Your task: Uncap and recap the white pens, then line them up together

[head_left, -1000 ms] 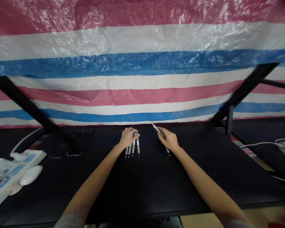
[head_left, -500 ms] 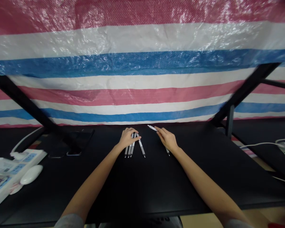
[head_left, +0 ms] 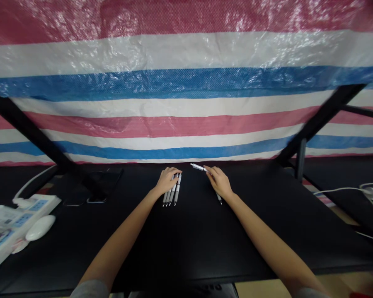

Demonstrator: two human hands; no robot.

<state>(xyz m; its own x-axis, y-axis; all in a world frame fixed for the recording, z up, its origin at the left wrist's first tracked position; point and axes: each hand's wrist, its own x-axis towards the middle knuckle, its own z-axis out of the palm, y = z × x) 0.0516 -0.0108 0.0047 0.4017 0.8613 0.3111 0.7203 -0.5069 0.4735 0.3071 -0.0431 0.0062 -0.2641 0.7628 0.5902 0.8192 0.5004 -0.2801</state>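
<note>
My left hand [head_left: 166, 179] rests curled over the top ends of a small row of white pens [head_left: 171, 194] that lie side by side on the black table [head_left: 186, 240]. To the right, my right hand [head_left: 220, 182] is closed on a white pen [head_left: 198, 167] whose end sticks out to the upper left of my fingers. Another pen [head_left: 219, 198] pokes out from under the right hand toward me; I cannot tell if the hand grips it.
A striped red, white and blue tarp [head_left: 186, 82] hangs behind the table, crossed by black frame bars [head_left: 34, 132]. A phone [head_left: 105, 182] lies left of the pens. A white power strip [head_left: 21, 209] and mouse [head_left: 40, 227] sit far left. White cables [head_left: 360, 188] at right.
The pen that lay splayed out to the right of the left-hand row has been drawn back against the others. The pen in my right hand has turned more to the left.
</note>
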